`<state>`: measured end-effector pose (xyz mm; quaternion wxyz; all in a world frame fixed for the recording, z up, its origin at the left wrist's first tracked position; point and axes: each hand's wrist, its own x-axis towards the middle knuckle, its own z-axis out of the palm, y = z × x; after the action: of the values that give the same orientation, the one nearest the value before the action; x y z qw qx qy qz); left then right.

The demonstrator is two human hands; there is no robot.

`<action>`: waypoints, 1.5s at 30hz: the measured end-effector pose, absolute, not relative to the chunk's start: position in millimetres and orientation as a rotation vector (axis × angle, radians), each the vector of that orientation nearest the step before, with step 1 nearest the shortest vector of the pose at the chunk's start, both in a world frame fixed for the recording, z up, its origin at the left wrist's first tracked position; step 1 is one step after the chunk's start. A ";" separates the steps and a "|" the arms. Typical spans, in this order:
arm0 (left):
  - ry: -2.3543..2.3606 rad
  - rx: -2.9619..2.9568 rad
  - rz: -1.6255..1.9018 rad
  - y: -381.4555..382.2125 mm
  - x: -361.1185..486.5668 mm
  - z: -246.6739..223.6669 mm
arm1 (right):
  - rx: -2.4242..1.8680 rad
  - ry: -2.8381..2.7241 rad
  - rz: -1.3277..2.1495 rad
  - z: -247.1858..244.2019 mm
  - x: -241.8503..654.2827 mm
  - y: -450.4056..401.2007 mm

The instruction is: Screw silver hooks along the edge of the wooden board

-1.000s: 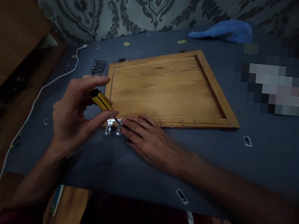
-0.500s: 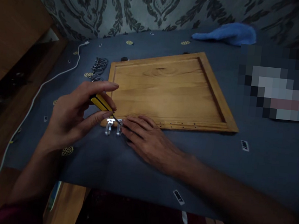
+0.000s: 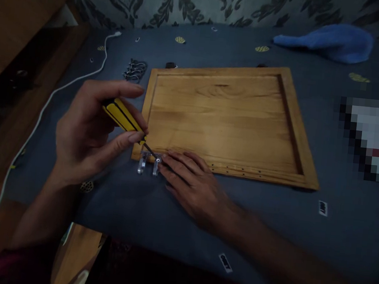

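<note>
The left hand (image 3: 86,132) pinched a yellow-and-black screwdriver (image 3: 123,115) between the thumb in front and a finger behind, its index finger lifted clear of the handle. The right hand (image 3: 198,187) lay low with its fingers extended and close together, their tips beside the shaft's end; whether they gripped anything there could not be told. Since half a second earlier, the camera's view had swung, so the surroundings sat differently in it, yet the shaft's tip stayed at the right-hand one of two silver hooks (image 3: 156,167). That steady contact suggested the fastening was under way but little further along. The hooks were on the near edge of a framed wooden panel (image 3: 225,114), toward its left corner, their curved ends jutting out past the wood. To the right of the fingers, small dark holes ran along the same edge. Beyond the panel's far left corner lay a cluster of metal pieces (image 3: 135,70), with a white cable (image 3: 51,95) farther left and a blue rag (image 3: 336,43) at the far right. No brand could be read on the screwdriver. White patches with dark lettering marked the gray tablecloth (image 3: 174,230), one at the near edge (image 3: 225,262), another right of the panel (image 3: 323,208), but their words were too unclear to make out.
</note>
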<state>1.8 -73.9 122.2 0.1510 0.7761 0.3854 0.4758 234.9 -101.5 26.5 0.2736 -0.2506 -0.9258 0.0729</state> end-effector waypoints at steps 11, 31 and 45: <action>0.908 2.437 1.185 -62.0 -3.8 114.7 | -0.656 -2.461 0.217 25.0 235.8 -101.5; 1.084 2.378 1.407 -81.8 10.1 114.1 | -0.660 -2.483 0.063 18.7 231.5 -100.5; 0.949 2.425 1.342 -72.2 0.7 118.4 | -0.639 -2.498 0.052 18.4 233.6 -100.0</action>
<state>0.7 -72.2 118.4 0.1059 0.8231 0.3221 0.4557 233.6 -100.0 18.4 0.2776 -0.2381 -0.9305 0.0192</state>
